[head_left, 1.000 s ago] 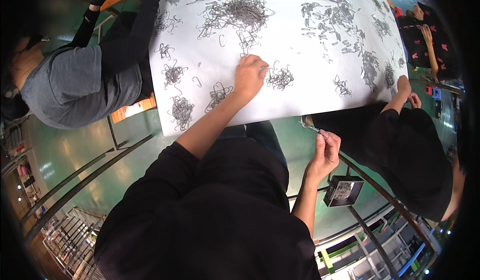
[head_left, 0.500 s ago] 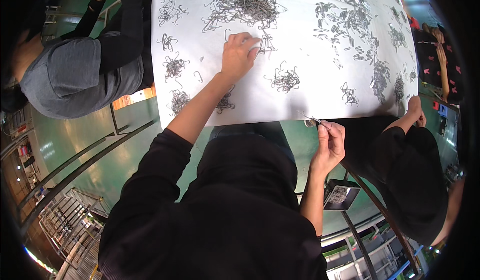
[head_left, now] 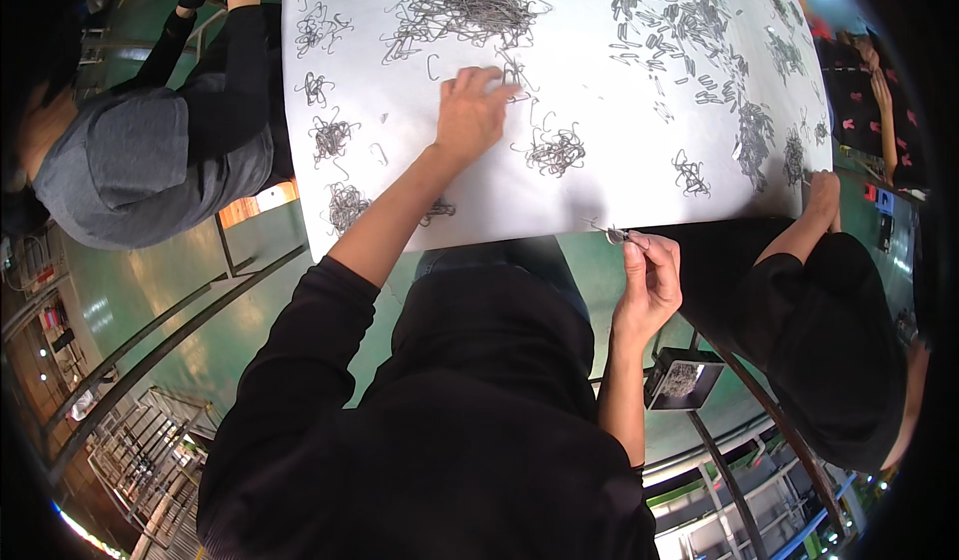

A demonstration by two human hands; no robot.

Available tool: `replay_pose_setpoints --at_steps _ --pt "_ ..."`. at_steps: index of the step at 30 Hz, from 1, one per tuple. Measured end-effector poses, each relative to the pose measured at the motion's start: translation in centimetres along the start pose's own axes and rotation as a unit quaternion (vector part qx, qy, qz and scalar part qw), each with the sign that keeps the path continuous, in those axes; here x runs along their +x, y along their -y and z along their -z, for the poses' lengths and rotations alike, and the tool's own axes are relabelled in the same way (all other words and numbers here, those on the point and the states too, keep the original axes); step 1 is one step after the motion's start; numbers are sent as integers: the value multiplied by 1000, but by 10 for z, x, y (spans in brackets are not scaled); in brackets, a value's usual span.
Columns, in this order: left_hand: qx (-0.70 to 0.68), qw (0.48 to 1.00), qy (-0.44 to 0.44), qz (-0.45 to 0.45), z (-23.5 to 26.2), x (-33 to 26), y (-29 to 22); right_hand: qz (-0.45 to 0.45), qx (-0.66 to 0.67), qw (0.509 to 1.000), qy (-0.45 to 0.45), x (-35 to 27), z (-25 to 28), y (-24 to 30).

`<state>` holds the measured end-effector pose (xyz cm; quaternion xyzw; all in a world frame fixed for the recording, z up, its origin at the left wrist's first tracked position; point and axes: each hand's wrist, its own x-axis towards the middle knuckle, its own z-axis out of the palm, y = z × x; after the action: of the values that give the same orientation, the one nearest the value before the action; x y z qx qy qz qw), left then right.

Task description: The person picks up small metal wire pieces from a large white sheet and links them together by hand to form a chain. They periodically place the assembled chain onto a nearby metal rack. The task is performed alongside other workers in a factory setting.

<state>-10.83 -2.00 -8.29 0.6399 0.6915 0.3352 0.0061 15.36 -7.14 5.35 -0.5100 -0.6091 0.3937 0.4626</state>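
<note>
I see the left hand (head_left: 474, 115), fingers parted, at thin grey wire hooks (head_left: 513, 72), likely light, stiff and best pinched mid-shank, on the white-topped table (head_left: 619, 155), the right hand (head_left: 649, 288) pinching small silvery metal pieces (head_left: 616, 235).

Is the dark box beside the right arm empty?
Not empty: small greyish pieces show inside the box. I cannot tell how deep they go.
</note>
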Motion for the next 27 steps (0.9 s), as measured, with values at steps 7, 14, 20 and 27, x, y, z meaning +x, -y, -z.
replay_pose_setpoints --at_steps 7,14,20,27 --pt "-23 999 -3 41 -3 -1 -6 -10 11 1000 -19 -4 1 -2" --pt "20 999 -6 34 11 -10 -6 -15 -3 999 -29 -5 3 -1" --pt "0 999 -8 48 6 4 1 -12 4 1000 -21 -2 1 -4" --pt "-42 996 -16 -79 -24 26 -23 -17 21 1000 -15 1 -1 -1"
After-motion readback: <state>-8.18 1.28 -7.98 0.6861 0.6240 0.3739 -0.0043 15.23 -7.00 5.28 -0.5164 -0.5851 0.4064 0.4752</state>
